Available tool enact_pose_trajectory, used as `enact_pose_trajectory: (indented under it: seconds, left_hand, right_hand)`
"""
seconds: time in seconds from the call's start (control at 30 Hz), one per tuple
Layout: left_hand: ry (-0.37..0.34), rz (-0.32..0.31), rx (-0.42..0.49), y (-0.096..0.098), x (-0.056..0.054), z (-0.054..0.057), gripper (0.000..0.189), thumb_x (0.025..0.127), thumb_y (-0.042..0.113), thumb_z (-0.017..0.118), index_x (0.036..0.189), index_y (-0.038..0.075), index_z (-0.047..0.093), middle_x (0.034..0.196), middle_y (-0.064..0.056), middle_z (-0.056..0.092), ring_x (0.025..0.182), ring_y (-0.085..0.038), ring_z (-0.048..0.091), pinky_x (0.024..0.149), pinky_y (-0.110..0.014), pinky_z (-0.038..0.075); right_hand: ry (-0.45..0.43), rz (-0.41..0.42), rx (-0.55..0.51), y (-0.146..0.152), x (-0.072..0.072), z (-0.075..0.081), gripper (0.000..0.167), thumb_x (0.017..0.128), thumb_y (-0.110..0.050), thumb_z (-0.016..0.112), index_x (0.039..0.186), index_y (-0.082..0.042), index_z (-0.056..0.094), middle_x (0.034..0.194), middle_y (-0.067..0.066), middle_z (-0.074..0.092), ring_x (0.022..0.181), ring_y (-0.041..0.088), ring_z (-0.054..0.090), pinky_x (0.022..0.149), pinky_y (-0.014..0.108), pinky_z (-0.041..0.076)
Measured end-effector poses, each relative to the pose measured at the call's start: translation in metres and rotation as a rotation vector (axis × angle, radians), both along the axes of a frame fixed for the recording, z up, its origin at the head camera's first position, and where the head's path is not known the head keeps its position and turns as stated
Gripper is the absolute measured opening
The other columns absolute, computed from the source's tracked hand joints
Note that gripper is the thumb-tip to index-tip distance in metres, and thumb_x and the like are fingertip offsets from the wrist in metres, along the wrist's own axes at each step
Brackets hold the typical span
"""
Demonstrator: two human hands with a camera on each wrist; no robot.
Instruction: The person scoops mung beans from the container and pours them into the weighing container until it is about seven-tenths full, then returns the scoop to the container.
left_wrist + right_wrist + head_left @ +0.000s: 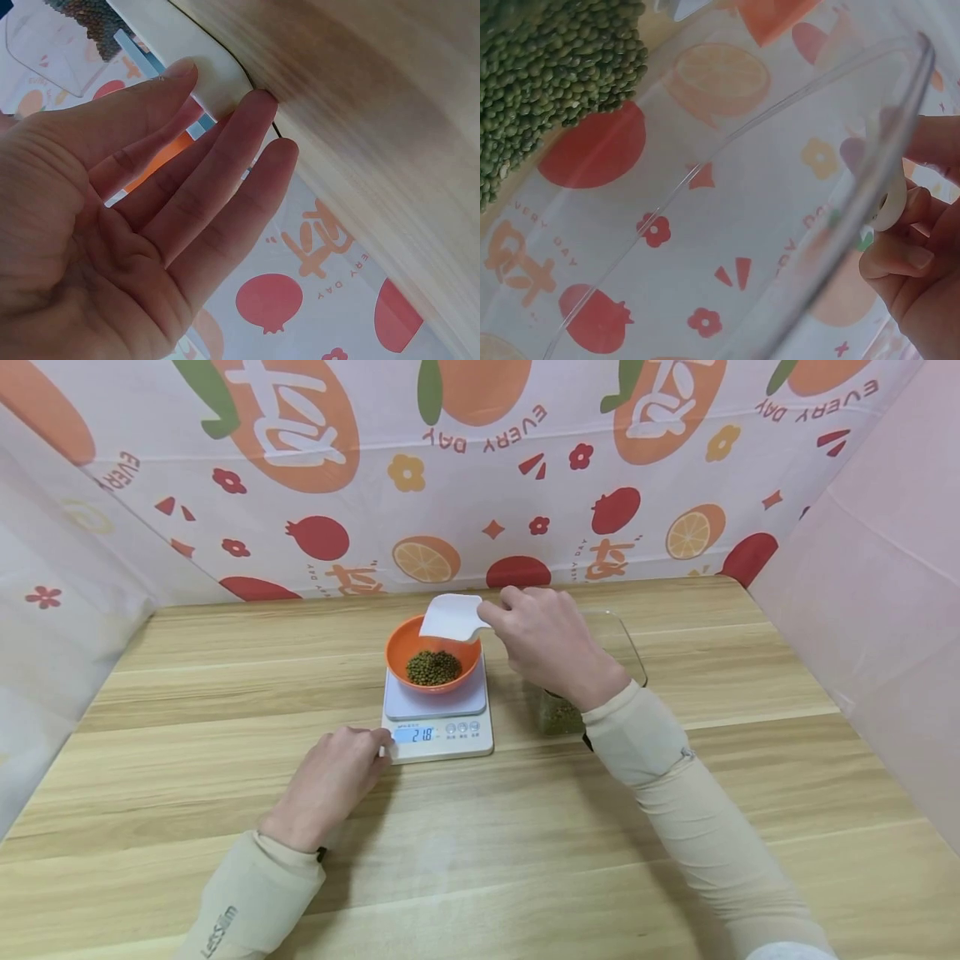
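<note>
My right hand (553, 639) holds a white scoop (452, 617) by its handle, tilted over an orange bowl (397, 647). Small green mung beans (433, 668) lie in the bowl, which rests on a white kitchen scale (442, 745) reading 21.8. At the scale's near left corner is my left hand (335, 781), pinching the edge between thumb and forefinger. The left wrist view has the thumb (180, 69) against the scale's edge, with the other fingers extended beside it. Fingers hold the scoop handle (891, 199) in the right wrist view, beyond a clear container's rim.
A clear container (633, 652) with more mung beans (562, 75) stands right of the scale, partly behind my right hand and forearm. Fruit-printed cloth (465, 510) closes off the back of the wooden table (225, 693), and pale cloth hangs at both sides.
</note>
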State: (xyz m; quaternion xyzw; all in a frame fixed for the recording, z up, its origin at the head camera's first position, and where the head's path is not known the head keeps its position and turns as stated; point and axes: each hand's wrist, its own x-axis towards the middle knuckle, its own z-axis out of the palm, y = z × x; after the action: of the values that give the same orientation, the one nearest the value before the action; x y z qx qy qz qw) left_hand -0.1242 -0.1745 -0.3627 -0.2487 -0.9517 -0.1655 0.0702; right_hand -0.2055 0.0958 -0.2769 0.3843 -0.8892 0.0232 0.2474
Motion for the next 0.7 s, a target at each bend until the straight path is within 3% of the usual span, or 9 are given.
enact_pose_trajectory:
  seconds: [0.23,0.47,0.7]
  left_hand:
    - [-0.003,0.002,0.001,0.0,0.0,-0.001,0.013,0.079,-0.009,0.08,0.084,0.001,0.072,0.07,-0.003,0.067,0.058,-0.012,0.054,0.054,-0.032,0.049]
    - [-0.01,0.004,0.001,0.0,0.0,0.0,0.012,0.079,-0.01,0.078,0.084,-0.001,0.072,0.069,-0.004,0.066,0.058,-0.011,0.052,0.054,-0.03,0.049]
    - [-0.003,0.001,0.0,0.0,0.0,0.0,0.012,0.079,-0.012,0.076,0.083,-0.001,0.072,0.065,-0.001,0.061,0.056,-0.011,0.048,0.052,-0.027,0.045]
  right_hand:
    - [0.011,0.016,-0.051,0.008,-0.001,-0.002,0.018,0.089,0.007,0.056,0.099,-0.002,0.068,0.083,0.015,0.064,0.057,0.028,0.052,0.051,0.038,0.048]
    - [0.021,0.01,-0.069,0.02,0.0,0.0,0.009,0.09,0.004,0.064,0.096,-0.001,0.065,0.084,0.016,0.065,0.06,0.03,0.054,0.051,0.039,0.049]
    - [0.042,0.029,-0.147,0.031,-0.001,0.0,0.006,0.089,0.004,0.066,0.091,0.0,0.062,0.077,0.016,0.06,0.056,0.029,0.048,0.048,0.037,0.044]
